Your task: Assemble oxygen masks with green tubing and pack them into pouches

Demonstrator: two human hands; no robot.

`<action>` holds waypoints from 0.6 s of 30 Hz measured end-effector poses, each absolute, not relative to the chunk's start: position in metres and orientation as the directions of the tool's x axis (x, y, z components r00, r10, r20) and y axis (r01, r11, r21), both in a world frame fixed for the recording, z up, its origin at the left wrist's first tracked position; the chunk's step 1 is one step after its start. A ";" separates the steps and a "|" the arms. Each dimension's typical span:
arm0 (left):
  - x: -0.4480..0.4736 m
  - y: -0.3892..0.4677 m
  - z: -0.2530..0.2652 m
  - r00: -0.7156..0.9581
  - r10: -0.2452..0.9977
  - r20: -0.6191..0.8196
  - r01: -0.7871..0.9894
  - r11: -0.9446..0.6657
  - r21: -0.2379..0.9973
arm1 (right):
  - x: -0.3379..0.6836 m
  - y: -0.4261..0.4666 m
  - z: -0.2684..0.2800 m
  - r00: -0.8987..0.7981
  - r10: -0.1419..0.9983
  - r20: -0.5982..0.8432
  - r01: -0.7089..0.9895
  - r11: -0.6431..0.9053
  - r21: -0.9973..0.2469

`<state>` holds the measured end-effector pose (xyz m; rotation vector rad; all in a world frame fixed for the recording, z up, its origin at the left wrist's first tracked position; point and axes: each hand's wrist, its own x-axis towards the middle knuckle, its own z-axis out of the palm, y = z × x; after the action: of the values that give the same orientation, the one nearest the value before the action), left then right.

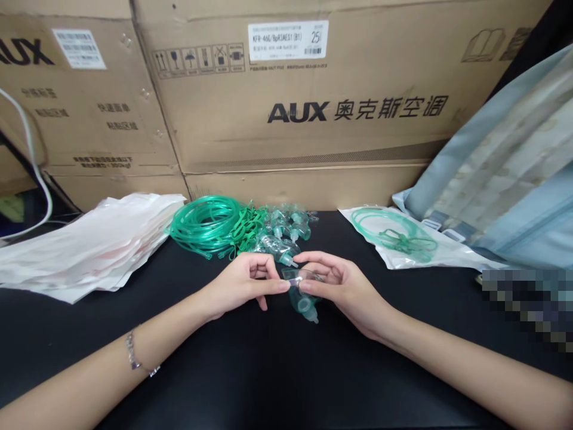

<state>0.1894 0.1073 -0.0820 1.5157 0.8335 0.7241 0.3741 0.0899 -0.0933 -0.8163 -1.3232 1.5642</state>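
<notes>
A clear green oxygen mask [307,306] is held up above the black table, its connector pointing down toward me. My left hand [250,282] pinches the small metal nose strip [294,281] at the mask's top edge between thumb and forefinger. On the other side, my right hand [333,283] grips the same edge with thumb and fingers, the thumb beside the strip. Part of the mask is hidden behind the right fingers. Just beyond the hands lie several more clear masks [286,224] in a pile.
Coiled green tubing [208,221] and green elastic straps [249,226] lie left of the mask pile. White pouches [102,239] are stacked at the left. A packed pouch with tubing [394,236] lies at the right, near a light-blue bag [528,197]. Cardboard boxes [313,143] stand behind.
</notes>
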 end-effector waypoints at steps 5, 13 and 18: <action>0.190 0.107 -0.081 0.533 0.846 0.002 0.054 -0.037 0.998 | 0.377 0.093 -0.093 -0.457 0.888 0.040 -0.337 -0.131 -0.932; 0.193 0.103 -0.083 0.591 0.806 0.028 -0.097 0.037 0.995 | 0.378 0.089 -0.088 -0.631 0.775 0.034 -0.403 -0.290 -0.868; 0.195 0.101 -0.083 0.551 0.832 0.070 -0.119 -0.005 0.993 | 0.380 0.092 -0.086 -0.616 0.787 0.034 -0.378 -0.258 -0.889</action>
<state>0.1948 0.1006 -0.0833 1.3773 0.6725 0.8459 0.3796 0.0920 -0.0858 -0.5492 -1.2111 1.9480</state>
